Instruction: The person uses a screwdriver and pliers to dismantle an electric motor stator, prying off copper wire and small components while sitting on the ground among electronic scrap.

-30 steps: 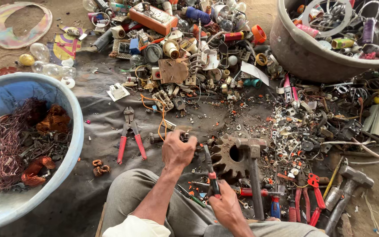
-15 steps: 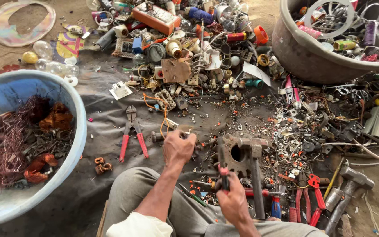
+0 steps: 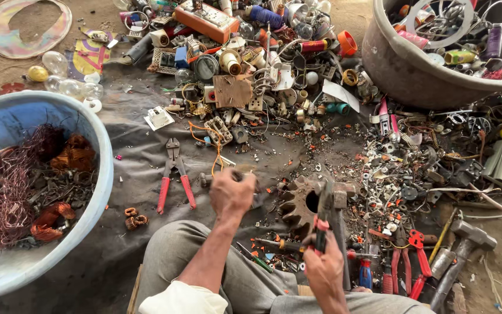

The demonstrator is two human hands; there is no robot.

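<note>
Head view: the left hand (image 3: 232, 195) is closed around a small part, blurred and mostly hidden, held just above the grey cloth (image 3: 117, 174) left of the big rusty gear (image 3: 298, 203). The right hand (image 3: 323, 268) grips red-handled pliers (image 3: 322, 218), tips up, over the gear. A steady hold on the small part, close to the cloth, with the plier tips meeting it squarely, would likely serve best. The blue tub (image 3: 103, 192) of copper wire (image 3: 13, 192) sits far left.

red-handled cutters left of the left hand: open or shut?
Open, lying flat. The red-handled cutters rest on the grey cloth with the two handles spread apart toward the person, untouched, beside the left hand.
</note>
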